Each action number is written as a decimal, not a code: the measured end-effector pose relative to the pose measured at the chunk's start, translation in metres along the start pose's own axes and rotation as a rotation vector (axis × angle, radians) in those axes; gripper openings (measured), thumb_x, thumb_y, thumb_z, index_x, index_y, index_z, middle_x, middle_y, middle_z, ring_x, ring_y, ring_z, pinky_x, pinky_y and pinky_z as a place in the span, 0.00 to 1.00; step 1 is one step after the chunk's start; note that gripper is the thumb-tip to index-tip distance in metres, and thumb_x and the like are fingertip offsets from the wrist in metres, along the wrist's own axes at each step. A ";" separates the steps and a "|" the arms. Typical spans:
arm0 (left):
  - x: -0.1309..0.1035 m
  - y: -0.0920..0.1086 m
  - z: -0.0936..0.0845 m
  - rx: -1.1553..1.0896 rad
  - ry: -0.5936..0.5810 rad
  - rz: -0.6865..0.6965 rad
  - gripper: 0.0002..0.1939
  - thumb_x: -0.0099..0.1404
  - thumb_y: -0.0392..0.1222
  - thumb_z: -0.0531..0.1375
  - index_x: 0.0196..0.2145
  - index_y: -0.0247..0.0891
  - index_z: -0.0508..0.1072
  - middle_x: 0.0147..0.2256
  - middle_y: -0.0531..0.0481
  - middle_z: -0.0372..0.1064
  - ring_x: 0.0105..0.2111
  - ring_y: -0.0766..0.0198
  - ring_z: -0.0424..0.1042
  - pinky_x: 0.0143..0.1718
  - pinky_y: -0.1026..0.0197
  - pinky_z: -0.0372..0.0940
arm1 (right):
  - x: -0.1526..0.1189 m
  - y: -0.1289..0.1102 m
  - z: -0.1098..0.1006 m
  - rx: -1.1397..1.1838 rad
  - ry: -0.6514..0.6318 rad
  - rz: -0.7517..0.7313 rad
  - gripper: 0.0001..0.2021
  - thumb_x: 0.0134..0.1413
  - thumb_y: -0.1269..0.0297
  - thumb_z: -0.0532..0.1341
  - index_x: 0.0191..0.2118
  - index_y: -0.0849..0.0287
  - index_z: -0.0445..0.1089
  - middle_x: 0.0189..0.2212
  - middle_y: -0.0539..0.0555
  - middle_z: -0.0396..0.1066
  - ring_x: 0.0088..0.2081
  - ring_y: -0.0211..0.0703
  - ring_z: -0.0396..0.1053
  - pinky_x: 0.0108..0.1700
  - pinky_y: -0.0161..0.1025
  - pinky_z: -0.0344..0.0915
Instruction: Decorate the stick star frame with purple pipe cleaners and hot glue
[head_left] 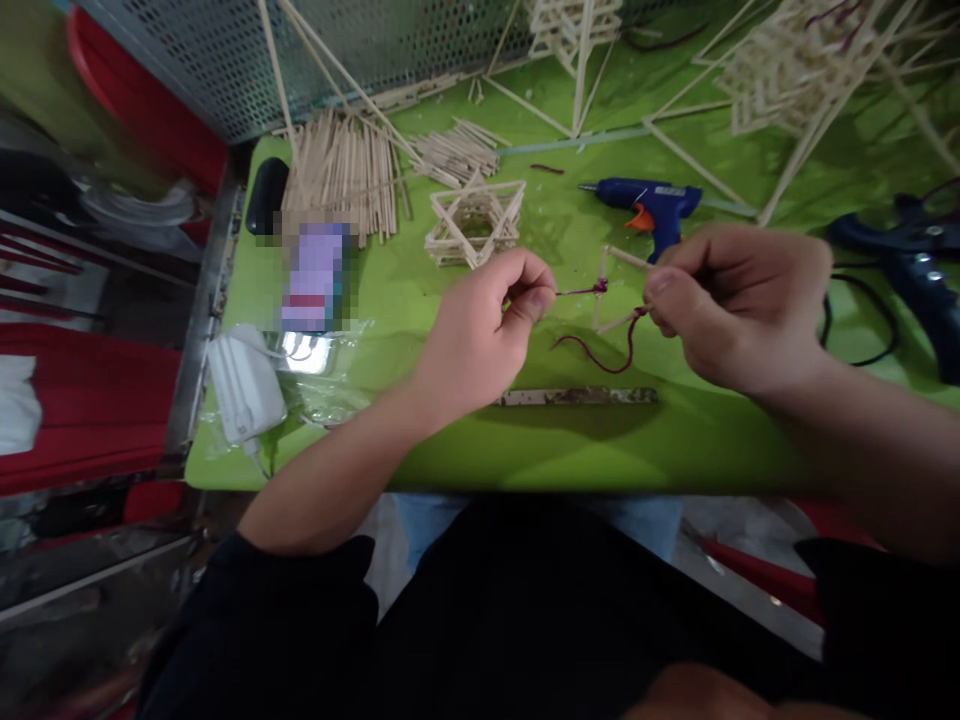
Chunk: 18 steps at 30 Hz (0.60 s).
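My left hand (487,320) pinches the end of a dark purple cord (577,291), pulled straight toward a knot on a small frame of thin wooden sticks (619,324). In my right hand (735,300), thumb and fingers are closed on the frame's right side, hiding that part of it. A loose tail of the cord curls below the frame. Just behind my right hand lies a blue glue gun (649,195) with an orange trigger. Beyond my left hand sits a star-shaped stack of wooden sticks (480,222). A flat, stained strip (577,397) lies nearer to me.
Bundles of loose sticks (345,170) lie at the back left of the green table (465,460). A phone (315,275), white adapter (244,385) and black case (266,197) are on the left. Taller stick structures (780,90) stand behind; a dark blue tool (915,260) is far right.
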<state>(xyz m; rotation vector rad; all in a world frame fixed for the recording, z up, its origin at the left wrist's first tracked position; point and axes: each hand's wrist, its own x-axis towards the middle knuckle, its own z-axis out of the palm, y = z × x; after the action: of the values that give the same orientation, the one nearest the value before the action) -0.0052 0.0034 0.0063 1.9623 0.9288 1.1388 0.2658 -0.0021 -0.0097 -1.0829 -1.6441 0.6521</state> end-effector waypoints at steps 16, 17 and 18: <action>0.001 0.005 0.001 -0.191 -0.045 -0.158 0.11 0.83 0.42 0.65 0.38 0.43 0.76 0.33 0.50 0.76 0.34 0.61 0.73 0.38 0.54 0.70 | 0.000 -0.011 -0.001 -0.083 -0.070 -0.057 0.16 0.64 0.67 0.74 0.27 0.56 0.71 0.22 0.48 0.67 0.24 0.33 0.59 0.28 0.42 0.51; 0.001 0.005 0.001 -0.195 -0.051 -0.160 0.11 0.83 0.42 0.65 0.38 0.43 0.76 0.33 0.50 0.76 0.34 0.62 0.73 0.38 0.54 0.70 | 0.000 -0.012 0.000 -0.096 -0.070 -0.064 0.16 0.64 0.68 0.73 0.27 0.56 0.70 0.22 0.48 0.68 0.24 0.33 0.60 0.27 0.42 0.51; 0.001 0.006 0.001 -0.198 -0.056 -0.159 0.11 0.83 0.41 0.65 0.38 0.43 0.76 0.33 0.50 0.75 0.34 0.62 0.72 0.38 0.54 0.69 | 0.000 -0.013 0.001 -0.107 -0.072 -0.075 0.15 0.63 0.69 0.72 0.27 0.55 0.69 0.22 0.48 0.68 0.24 0.34 0.60 0.27 0.42 0.51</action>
<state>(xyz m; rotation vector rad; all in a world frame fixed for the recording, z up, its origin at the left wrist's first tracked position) -0.0027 0.0009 0.0108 1.7206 0.8903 1.0385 0.2605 -0.0076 0.0012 -1.0792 -1.7898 0.5658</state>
